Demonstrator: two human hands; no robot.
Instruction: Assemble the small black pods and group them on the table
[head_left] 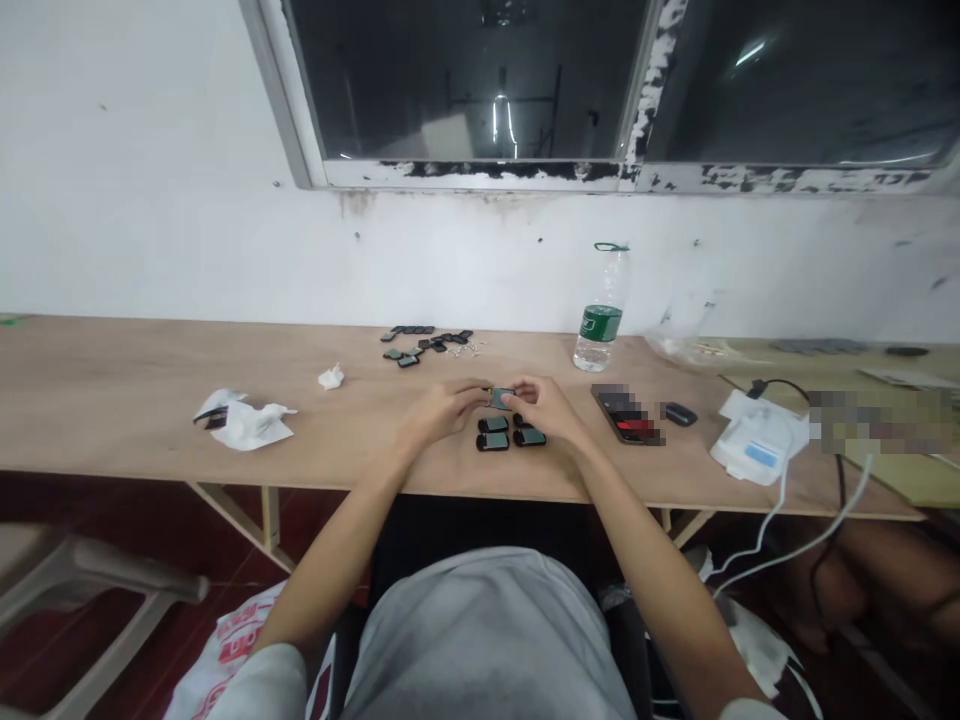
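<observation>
I've got left hand (448, 408) and right hand (537, 404) both pinching the small grey-faced piece (499, 399), just far of the similar pieces (493, 441) on the counter (360, 420); uneven fingertip pressure could drop it onto them.

Creased light grey shirt (495, 640), short sleeves (262, 685), bare forearms (645, 530)

From my remote feed I take this for a makeshift workroom: a long, plain wooden bench (142, 400) runs along a scuffed white wall (150, 200), below a window frame (643, 110) with flaking paint. Small dark units (493, 441) lie in batches, near and far, and at near left a plastic seat (75, 580) stands on dark red flooring (225, 555).
</observation>
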